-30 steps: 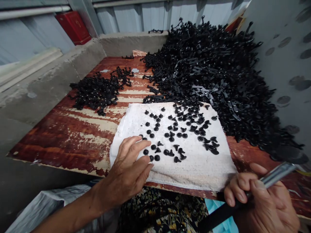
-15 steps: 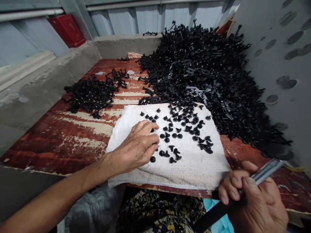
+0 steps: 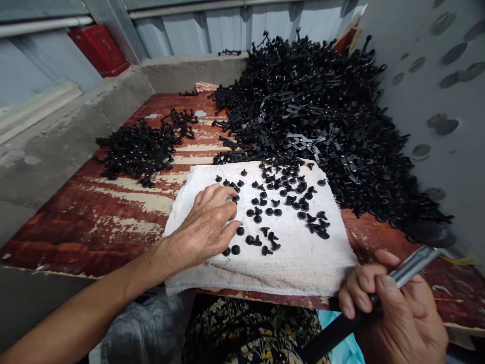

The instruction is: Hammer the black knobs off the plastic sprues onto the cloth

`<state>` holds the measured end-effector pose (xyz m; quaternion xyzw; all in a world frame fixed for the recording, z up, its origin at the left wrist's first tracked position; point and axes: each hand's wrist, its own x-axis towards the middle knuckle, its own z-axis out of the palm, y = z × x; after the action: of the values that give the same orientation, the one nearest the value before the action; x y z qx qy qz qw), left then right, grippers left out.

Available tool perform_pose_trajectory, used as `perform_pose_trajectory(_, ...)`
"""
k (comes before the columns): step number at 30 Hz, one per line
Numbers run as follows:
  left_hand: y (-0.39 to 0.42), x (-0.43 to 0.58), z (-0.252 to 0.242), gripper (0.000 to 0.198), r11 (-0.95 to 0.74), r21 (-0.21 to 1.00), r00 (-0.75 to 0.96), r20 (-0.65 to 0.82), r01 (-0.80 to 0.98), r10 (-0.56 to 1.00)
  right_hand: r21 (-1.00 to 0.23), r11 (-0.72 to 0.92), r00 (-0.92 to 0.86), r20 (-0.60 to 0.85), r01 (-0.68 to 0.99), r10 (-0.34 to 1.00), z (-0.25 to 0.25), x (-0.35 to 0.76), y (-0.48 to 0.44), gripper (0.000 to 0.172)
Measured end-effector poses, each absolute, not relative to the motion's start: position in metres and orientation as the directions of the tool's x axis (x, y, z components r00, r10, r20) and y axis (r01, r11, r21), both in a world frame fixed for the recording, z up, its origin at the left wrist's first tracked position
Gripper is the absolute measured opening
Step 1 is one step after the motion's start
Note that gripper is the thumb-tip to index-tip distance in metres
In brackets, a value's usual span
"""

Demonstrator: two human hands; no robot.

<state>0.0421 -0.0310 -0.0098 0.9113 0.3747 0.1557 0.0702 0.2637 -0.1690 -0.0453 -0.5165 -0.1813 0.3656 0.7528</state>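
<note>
A white cloth [image 3: 204, 273] lies on the tabletop, with many small black parts with round heads and short stems [image 3: 278, 212] scattered over it. My left hand [image 3: 208, 222] rests over the cloth's left side, palm down. Its fingers are slightly bent and apart, near several of the parts; nothing shows gripped between them. At the lower right, my right hand [image 3: 397, 303] is wrapped around a metal rod with a black handle [image 3: 415, 265]. The rod's shiny end points up to the right, and the black end runs down toward my lap.
A large heap of black jointed parts [image 3: 303, 101] fills the back right. A smaller pile [image 3: 140, 149] lies at the left of the worn red-brown table [image 3: 125, 202]. Low concrete ledges [image 3: 125, 96] edge the left and back. A red box [image 3: 99, 50] stands behind; a grey panel [image 3: 435, 101] rises at right.
My left hand has moved slightly left over the cloth, uncovering parts near the thumb. My right hand keeps its hold on the rod. The whole view has shifted slightly.
</note>
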Motion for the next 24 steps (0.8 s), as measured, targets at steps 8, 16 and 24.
perform_pose_trajectory(8, -0.032, 0.049, -0.013, 0.018, -0.746, 0.149, 0.708, 0.24, 0.649, 0.664, -0.923, 0.179, 0.673, -0.107, -0.341, 0.732, -0.042, 0.262, -0.168, 0.027)
perform_pose_trajectory(16, -0.026, 0.055, -0.015, 0.019, -0.741, 0.236, 0.716, 0.196, 0.629, 0.67, -0.923, 0.181, 0.674, -0.106, -0.341, 0.731, -0.042, 0.263, -0.168, 0.026)
perform_pose_trajectory(24, -0.038, 0.055, -0.003, 0.016, -0.776, 0.221, 0.703, 0.33, 0.591, 0.629, -0.912, 0.2, 0.671, -0.103, -0.358, 0.734, -0.046, 0.263, -0.167, 0.027)
